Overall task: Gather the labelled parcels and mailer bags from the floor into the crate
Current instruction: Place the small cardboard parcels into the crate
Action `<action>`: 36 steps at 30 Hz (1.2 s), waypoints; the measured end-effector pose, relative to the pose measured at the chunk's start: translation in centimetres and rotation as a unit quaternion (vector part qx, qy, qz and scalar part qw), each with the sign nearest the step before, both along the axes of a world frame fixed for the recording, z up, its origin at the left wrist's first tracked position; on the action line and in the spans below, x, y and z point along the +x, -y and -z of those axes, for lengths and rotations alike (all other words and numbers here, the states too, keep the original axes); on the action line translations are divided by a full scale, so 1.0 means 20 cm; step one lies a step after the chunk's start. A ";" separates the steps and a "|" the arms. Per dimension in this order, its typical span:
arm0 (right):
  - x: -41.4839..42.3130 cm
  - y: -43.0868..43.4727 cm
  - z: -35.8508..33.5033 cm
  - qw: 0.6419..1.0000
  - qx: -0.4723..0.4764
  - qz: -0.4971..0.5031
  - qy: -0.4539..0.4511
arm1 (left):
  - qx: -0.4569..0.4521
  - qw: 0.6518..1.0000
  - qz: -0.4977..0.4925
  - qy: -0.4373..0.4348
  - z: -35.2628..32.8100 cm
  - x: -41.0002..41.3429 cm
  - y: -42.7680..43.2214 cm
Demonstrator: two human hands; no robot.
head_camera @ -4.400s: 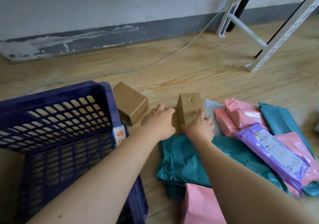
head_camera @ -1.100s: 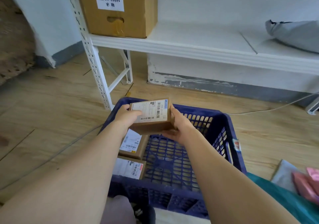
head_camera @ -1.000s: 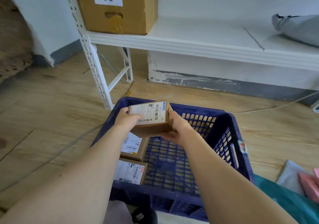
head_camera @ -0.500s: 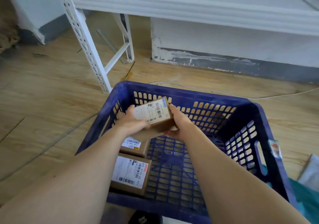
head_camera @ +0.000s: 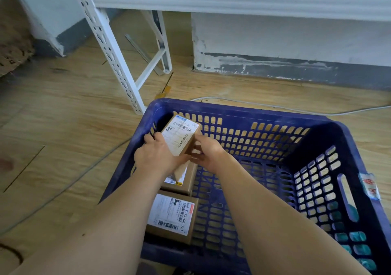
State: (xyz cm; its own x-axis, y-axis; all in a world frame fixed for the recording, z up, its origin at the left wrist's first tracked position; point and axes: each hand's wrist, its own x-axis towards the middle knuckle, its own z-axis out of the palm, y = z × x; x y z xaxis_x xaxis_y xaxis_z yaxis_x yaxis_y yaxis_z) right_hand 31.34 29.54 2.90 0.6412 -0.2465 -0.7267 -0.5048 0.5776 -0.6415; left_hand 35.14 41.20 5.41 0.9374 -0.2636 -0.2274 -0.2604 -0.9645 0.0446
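- Head view: small labelled parcel (head_camera: 180, 137) held inside blue crate (head_camera: 243, 110), at its far-left corner, tilted, label side up.
- Left hand (head_camera: 155, 158) grips parcel's left edge, fingers curled round it; right hand (head_camera: 208, 152) holds right side, fingers wrapped under.
- Cannot tell whether parcel touches crate bottom.
- Two more labelled parcels lie flat along crate's left wall: middle parcel (head_camera: 181, 182), partly hidden under the held one, and near parcel (head_camera: 172, 216), just beside it.
- Crate stands on wooden floor (head_camera: 63, 126); white cable (head_camera: 275, 106) runs behind it; white shelf leg (head_camera: 112, 48) just beyond far-left corner.
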 end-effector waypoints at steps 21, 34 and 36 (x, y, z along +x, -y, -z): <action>0.05 -0.03 0.03 0.996 -0.006 -0.088 0.026 | -0.058 0.987 0.128 0.080 0.02 0.02 -0.08; -0.03 0.02 -0.03 0.992 -0.086 -0.063 -0.065 | -0.062 0.988 0.136 0.026 0.00 0.02 -0.09; -0.04 0.02 -0.03 0.991 -0.090 -0.069 -0.068 | -0.066 0.988 0.138 -0.006 0.01 0.01 -0.07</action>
State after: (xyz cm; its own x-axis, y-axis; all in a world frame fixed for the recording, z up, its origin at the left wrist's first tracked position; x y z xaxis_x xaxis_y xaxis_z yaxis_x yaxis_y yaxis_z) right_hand 30.44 29.12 3.54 0.5765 -0.2966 -0.7613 -0.6600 0.3803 -0.6479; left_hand 35.25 42.58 5.29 0.8228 -0.5372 -0.1854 -0.5117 -0.8423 0.1694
